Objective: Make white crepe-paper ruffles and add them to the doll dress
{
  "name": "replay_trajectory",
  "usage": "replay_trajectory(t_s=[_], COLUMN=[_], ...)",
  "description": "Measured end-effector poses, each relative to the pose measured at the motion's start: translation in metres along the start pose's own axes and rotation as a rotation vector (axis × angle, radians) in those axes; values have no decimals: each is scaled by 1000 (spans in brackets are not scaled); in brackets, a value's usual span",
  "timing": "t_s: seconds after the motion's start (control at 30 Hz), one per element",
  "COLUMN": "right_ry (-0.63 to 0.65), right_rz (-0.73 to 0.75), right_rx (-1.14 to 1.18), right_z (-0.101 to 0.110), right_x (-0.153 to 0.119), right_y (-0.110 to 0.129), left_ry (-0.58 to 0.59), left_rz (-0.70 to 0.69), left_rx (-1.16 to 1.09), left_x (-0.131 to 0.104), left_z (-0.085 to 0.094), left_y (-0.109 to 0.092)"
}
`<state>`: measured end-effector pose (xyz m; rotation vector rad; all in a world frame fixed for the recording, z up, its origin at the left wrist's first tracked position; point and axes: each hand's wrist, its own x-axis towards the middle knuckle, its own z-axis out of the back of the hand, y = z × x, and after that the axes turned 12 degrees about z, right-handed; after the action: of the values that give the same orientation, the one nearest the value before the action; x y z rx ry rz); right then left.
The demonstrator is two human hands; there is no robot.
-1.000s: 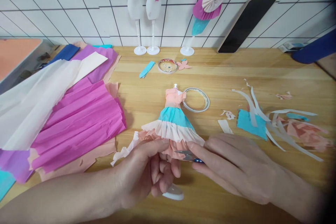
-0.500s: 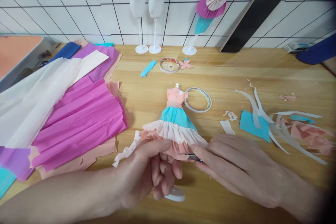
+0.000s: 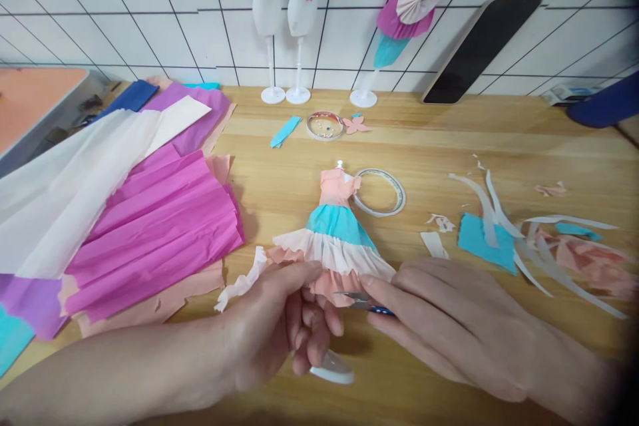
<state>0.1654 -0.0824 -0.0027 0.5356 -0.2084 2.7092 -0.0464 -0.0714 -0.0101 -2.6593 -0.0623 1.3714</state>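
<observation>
A small mannequin wears a layered paper dress [image 3: 342, 225] in peach, blue and white, lying with its top toward the wall. My left hand [image 3: 279, 323] pinches the dress's ruffled peach hem, its other fingers curled below. Small scissors [image 3: 360, 301] are held in my right hand [image 3: 449, 319], their blades at the hem's lower edge. A crinkled white strip [image 3: 242, 284] trails from the skirt's left side. Beneath my left fingers shows a white stand base [image 3: 333, 369], its upper part hidden.
Crepe sheets, magenta [image 3: 164, 233] and white [image 3: 74, 186], cover the left side. A tape roll [image 3: 380, 192] touches the dress's right side. Paper scraps [image 3: 486, 239] lie right. Two bare mannequins [image 3: 267, 6], a dressed one [image 3: 392, 26] and a phone [image 3: 482, 50] stand by the wall.
The scissors' blades now show in front of the peach hem, where before they were mostly hidden. The whole view has shifted slightly; both hands stay nearly in place.
</observation>
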Motion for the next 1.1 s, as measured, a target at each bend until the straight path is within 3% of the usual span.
replay_trajectory(t_s=[0.3,1.1], right_ry=[13,-3], right_rz=[-27,-127], right_rx=[56,83], right_z=[-1,-1], right_x=[-3,0], right_y=[4,7], left_ry=[16,29], left_rz=[-72,-109], left_rx=[-51,-15], left_x=[0,-2], left_z=[-1,-2], left_y=[0,1])
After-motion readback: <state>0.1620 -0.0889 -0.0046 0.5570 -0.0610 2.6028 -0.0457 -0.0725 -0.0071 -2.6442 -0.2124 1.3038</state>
